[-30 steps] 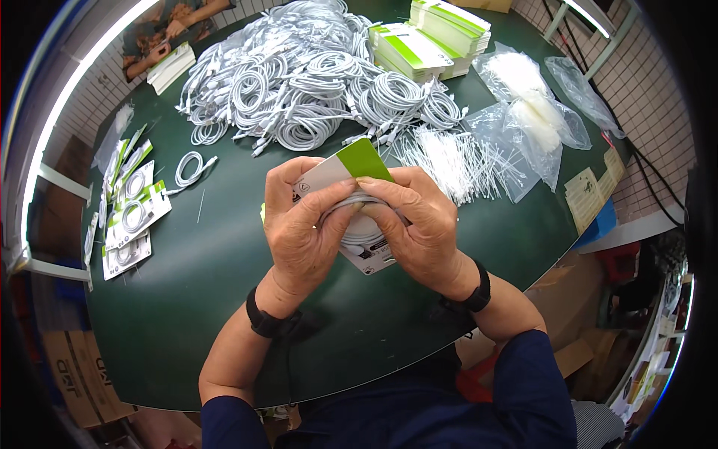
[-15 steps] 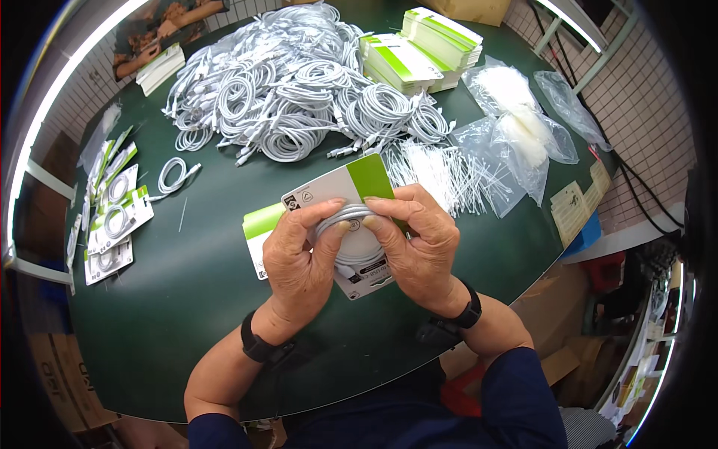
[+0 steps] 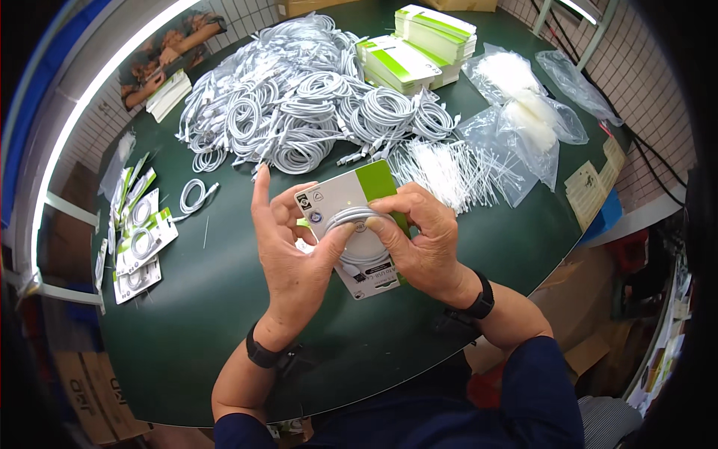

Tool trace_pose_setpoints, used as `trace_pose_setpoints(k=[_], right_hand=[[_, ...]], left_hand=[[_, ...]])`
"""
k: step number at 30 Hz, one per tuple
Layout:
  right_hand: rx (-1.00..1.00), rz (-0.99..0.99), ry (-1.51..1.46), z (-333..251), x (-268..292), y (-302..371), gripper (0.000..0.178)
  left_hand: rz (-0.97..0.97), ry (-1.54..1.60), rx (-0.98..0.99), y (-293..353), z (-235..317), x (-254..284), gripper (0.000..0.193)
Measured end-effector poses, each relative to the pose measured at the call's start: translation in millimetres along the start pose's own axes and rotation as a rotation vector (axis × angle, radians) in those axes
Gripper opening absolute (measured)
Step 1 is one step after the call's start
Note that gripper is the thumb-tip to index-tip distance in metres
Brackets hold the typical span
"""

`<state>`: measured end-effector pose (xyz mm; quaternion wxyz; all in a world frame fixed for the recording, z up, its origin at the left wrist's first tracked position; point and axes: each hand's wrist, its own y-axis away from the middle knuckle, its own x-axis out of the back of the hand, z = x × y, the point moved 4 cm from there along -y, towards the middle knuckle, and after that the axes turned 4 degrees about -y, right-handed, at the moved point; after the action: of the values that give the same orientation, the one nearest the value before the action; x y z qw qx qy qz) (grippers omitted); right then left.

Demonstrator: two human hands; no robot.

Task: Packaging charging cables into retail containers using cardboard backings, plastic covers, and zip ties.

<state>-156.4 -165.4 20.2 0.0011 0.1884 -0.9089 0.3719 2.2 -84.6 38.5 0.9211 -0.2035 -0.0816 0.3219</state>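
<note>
A white and green packaging card (image 3: 334,194) is held up before me, with a coiled white cable (image 3: 350,217) lying against its face. My right hand (image 3: 428,243) grips the card and coil together, its thumb pressed over the cable and its fingers bent at the card's edge. The thumb of my left hand (image 3: 290,266) touches the coil's left side, while that hand's other fingers are raised and spread apart, off the card. One plug of the cable shows near the card's lower end. Another green and white piece is partly hidden behind my left fingers.
Bundled white cables (image 3: 269,97) form a large heap at the back. Stacked cards (image 3: 404,63) stand beside it, with loose white ties (image 3: 456,176) and clear bags (image 3: 523,120) to the right. Carded cables (image 3: 142,243) and a loose coil (image 3: 196,196) lie left on the green table (image 3: 224,299).
My left fingers have lifted off the cable and card and spread out, with the thumb still at the coil. My right hand keeps its grip. The whole view has shifted slightly.
</note>
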Motion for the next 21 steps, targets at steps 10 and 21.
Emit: trace_pose_setpoints(k=[10, 21], right_hand=[[0.086, -0.020, 0.004, 0.8, -4.1, -1.4, 0.016], [-0.290, 0.000, -0.222, 6.3, 11.2, -18.5, 0.013]], left_hand=[[-0.401, 0.348, 0.594, 0.4, -17.1, 11.8, 0.036], [-0.323, 0.330, 0.372, -10.8, -0.7, 26.8, 0.036]])
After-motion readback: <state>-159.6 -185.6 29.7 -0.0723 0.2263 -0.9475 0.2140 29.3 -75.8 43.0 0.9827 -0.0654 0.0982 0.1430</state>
